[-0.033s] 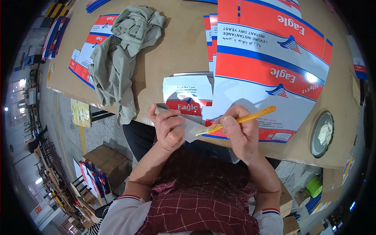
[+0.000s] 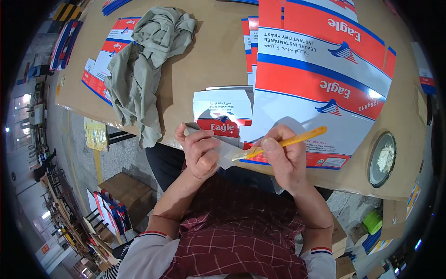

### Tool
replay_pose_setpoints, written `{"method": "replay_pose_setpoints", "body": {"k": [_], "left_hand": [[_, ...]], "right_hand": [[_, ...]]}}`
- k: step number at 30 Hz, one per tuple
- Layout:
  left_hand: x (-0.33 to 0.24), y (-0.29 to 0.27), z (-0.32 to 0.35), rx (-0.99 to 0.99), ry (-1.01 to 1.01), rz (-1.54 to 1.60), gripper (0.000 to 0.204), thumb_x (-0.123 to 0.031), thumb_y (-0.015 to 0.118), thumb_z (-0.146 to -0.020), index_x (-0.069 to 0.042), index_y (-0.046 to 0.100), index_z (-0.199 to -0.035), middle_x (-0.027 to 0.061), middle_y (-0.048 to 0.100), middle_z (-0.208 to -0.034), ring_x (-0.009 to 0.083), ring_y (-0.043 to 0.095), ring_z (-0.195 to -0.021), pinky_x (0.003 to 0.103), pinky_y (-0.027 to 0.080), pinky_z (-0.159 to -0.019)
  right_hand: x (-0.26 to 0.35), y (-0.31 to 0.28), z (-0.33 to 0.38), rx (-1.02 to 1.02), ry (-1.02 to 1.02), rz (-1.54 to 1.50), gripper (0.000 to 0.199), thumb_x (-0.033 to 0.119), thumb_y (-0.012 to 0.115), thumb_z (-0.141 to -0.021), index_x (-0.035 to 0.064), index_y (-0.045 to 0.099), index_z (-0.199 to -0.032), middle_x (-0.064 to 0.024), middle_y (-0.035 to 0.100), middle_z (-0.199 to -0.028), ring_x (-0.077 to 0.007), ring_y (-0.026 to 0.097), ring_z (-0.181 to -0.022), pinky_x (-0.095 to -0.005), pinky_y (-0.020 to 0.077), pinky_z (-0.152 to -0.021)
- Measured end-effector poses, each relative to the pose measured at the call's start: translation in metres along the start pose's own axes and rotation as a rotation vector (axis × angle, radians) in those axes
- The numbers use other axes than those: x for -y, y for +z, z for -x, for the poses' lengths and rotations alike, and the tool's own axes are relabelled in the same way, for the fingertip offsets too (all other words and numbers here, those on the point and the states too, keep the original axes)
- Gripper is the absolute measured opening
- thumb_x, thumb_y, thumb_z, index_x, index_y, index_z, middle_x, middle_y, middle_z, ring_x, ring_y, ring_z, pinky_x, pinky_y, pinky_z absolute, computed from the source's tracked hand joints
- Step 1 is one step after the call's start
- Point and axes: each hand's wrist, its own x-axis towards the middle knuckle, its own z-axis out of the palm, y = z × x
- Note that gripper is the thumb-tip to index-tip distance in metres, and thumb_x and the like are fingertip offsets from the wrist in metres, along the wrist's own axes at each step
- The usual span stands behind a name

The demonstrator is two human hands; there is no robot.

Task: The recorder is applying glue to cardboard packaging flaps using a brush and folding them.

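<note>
Head view: left hand (image 2: 200,153) grasps one pale sheet (image 2: 226,156), right hand (image 2: 286,160) one yellow brush (image 2: 297,138).

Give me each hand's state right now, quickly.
Left hand: closed, holding a pale card piece.
Right hand: closed, holding a yellow-handled brush, its paste-coated tip at the card.

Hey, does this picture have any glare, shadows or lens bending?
In the head view, glare whitens a spot near the right edge of the large carton sheet; in the head view, shadow falls on it beside the right hand; in the head view, the table edges bow.
</note>
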Motion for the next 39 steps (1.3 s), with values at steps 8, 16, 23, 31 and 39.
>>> {"method": "replay_pose_setpoints", "body": {"k": [8,16,23,31,39], "left_hand": [[-0.001,0.0,0.0,0.008,-0.005,-0.007,0.021,-0.005,0.056,-0.068,-0.015,0.039,-0.074,0.0001,0.054,-0.08,0.0208,0.057,-0.084,0.055,0.022,-0.096],[0.0,0.001,0.0,-0.001,0.003,-0.012,0.021,-0.006,0.057,-0.066,-0.014,0.038,-0.071,0.0001,0.055,-0.079,0.021,0.057,-0.082,0.054,0.023,-0.096],[0.001,0.0,0.001,0.004,0.002,-0.016,0.022,-0.005,0.057,-0.066,-0.014,0.037,-0.072,-0.0001,0.055,-0.079,0.0213,0.057,-0.082,0.053,0.022,-0.097],[0.0,0.002,-0.001,-0.009,0.006,-0.012,0.026,-0.006,0.06,-0.066,-0.014,0.037,-0.073,0.0002,0.055,-0.079,0.0217,0.057,-0.083,0.053,0.022,-0.098],[-0.002,0.002,-0.002,-0.01,-0.007,-0.011,0.03,-0.005,0.064,-0.064,-0.014,0.037,-0.074,0.0005,0.055,-0.078,0.0221,0.057,-0.082,0.052,0.023,-0.098]], "right_hand": [[0.007,-0.001,-0.003,0.022,-0.004,0.157,0.024,0.02,0.056,-0.086,0.0014,0.052,-0.072,-0.0044,0.053,-0.062,-0.0077,0.048,-0.056,-0.0221,0.0361,-0.049],[0.004,-0.006,-0.002,-0.039,0.072,0.025,0.023,0.018,0.056,-0.086,0.0012,0.05,-0.07,-0.0037,0.05,-0.06,-0.0078,0.046,-0.054,-0.0226,0.036,-0.049],[0.006,-0.002,-0.004,0.035,-0.049,0.175,0.024,0.018,0.058,-0.085,0.0008,0.05,-0.07,-0.0045,0.052,-0.06,-0.0086,0.046,-0.053,-0.0221,0.036,-0.049],[0.0,0.0,-0.003,-0.03,-0.078,0.059,0.024,0.018,0.057,-0.086,0.0015,0.05,-0.069,-0.0044,0.052,-0.058,-0.0085,0.046,-0.052,-0.0232,0.0346,-0.046],[0.005,-0.009,0.0,-0.112,0.024,-0.053,0.024,0.019,0.057,-0.086,0.0014,0.05,-0.071,-0.0044,0.051,-0.057,-0.0075,0.047,-0.051,-0.0227,0.0349,-0.045]]}}
